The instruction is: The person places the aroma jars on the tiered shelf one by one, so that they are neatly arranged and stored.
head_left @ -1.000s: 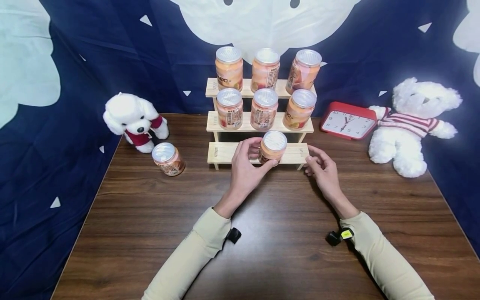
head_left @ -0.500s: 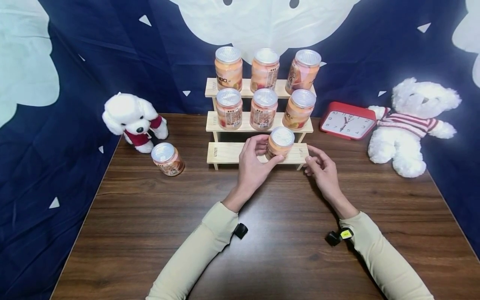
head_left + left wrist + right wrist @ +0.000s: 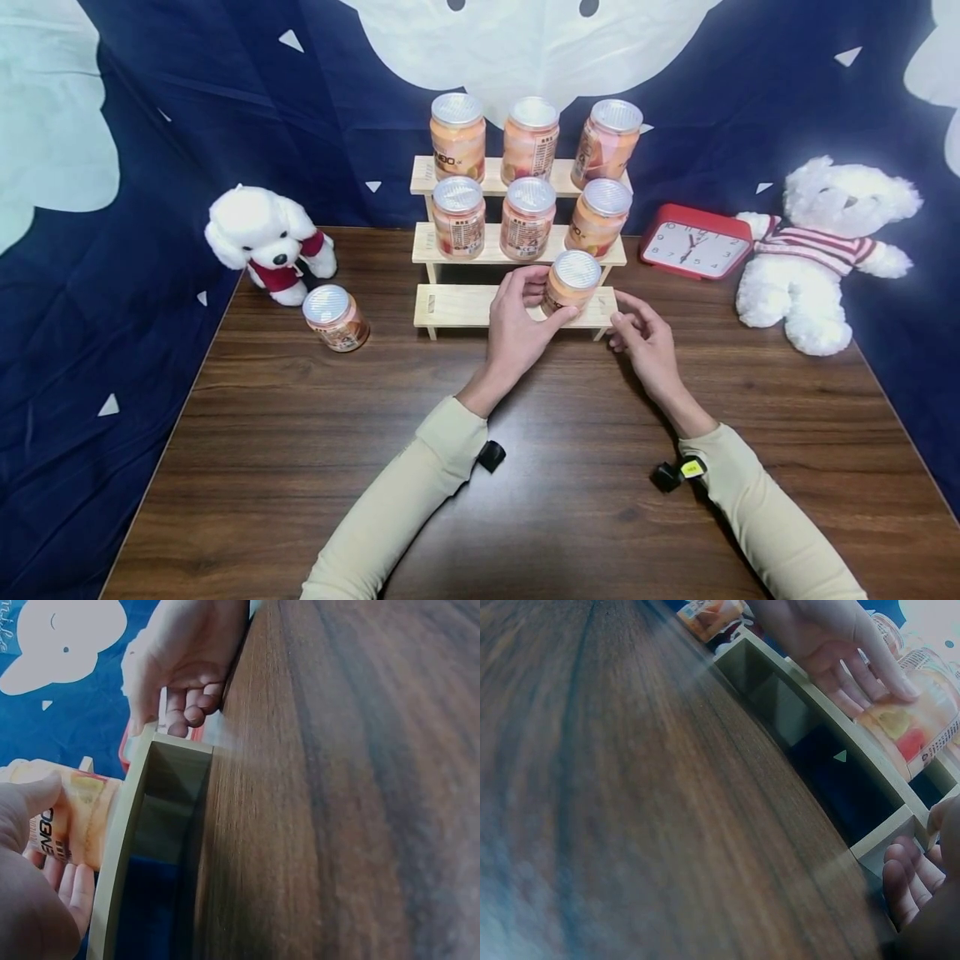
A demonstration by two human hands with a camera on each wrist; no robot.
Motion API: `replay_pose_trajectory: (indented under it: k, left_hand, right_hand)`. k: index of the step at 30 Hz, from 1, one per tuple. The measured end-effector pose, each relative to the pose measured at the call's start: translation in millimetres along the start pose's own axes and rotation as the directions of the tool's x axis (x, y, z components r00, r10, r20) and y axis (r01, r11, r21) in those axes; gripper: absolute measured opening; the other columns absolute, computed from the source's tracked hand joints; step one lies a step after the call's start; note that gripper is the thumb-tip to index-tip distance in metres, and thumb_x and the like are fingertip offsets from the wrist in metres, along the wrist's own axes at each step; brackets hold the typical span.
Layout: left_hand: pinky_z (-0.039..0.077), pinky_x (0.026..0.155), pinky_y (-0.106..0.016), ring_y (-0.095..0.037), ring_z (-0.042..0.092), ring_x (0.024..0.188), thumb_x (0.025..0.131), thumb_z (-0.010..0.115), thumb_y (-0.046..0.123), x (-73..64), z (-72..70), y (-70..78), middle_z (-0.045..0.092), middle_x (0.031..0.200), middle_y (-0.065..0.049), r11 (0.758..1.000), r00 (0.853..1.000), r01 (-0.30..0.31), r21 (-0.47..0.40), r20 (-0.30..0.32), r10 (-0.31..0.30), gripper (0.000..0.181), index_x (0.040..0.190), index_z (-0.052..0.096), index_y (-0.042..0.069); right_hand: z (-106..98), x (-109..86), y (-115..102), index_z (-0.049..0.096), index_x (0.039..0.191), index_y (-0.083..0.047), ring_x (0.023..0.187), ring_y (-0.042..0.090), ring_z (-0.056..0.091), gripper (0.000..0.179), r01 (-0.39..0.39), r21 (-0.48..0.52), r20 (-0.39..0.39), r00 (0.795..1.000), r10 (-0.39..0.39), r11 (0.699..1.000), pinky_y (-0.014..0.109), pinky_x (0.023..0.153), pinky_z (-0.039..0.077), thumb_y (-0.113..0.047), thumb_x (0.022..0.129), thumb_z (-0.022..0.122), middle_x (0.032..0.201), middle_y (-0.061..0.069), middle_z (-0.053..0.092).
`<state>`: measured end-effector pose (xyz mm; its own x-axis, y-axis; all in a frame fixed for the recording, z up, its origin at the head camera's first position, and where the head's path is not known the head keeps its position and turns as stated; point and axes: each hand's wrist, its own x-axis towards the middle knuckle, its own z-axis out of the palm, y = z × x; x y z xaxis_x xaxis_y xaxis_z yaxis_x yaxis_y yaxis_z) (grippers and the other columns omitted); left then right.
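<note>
My left hand (image 3: 517, 327) grips a jar of fruit (image 3: 567, 292) with a silver lid, thumb in front and fingers behind. The jar stands upright at the right part of the lowest step of a wooden tiered stand (image 3: 461, 306). In the left wrist view, its orange body (image 3: 88, 806) is right at the step's board. My right hand (image 3: 651, 346) holds the right end of that same step, thumb on the board's corner and the other fingers loosely curled below. Above, several like jars (image 3: 528, 221) fill the middle and top steps in rows.
One more fruit jar (image 3: 337, 321) stands on the wooden table (image 3: 300, 450) at the left, in front of a white toy dog (image 3: 258, 233). A red clock (image 3: 697, 242) and a white teddy bear (image 3: 813, 250) are to the right. A blue patterned cloth (image 3: 247, 100) hangs behind.
My left hand has moved the jar to the right along the lowest step, toward its right end. The right hand has stayed in place at the end of the stand.
</note>
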<state>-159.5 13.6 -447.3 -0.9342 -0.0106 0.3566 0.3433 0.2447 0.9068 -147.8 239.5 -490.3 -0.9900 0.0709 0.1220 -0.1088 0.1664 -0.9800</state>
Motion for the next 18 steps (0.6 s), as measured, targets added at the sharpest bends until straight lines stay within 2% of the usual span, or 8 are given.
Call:
replay_pose_trajectory:
  k: [18]
  left_hand:
    - [0.061,0.099,-0.033,-0.026,0.069,0.114,0.084,0.100,0.014,0.6,1.2,1.4,0.066,0.129,-0.014,0.999,1.000,-0.011,0.033,0.012,0.011,0.065,0.138,0.065,0.003]
  right_hand:
    - [-0.1,-0.4,-0.3,0.063,0.152,0.000,0.068,0.007,0.065,0.039,-0.005,-0.003,-0.002,1.000,0.005,1.000,0.020,0.065,0.057,-0.008,0.114,0.061,0.080,-0.005,0.069]
